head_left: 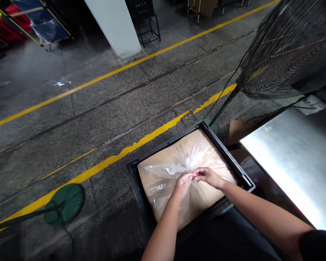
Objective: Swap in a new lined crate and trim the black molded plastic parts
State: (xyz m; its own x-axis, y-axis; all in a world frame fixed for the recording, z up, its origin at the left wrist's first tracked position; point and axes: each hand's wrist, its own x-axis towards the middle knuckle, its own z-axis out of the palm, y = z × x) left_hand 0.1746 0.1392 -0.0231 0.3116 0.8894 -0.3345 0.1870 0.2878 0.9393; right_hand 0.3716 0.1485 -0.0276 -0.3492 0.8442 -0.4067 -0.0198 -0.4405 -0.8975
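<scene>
Bare forearms (260, 208) are slanting over the black rectangular plastic crate (227, 154), left hand (182, 183) and right hand (209, 177) sitting equally near, fingers pinching the gathered centre of the clear crinkled plastic bag (163, 169) lying inside, its folds radiating outward all around.

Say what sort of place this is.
Probably a factory or warehouse: yellow painted lines on the grey speckled floor, a large dark wire-caged fan, and a black rectangular plastic crate holding clear plastic film.
</scene>
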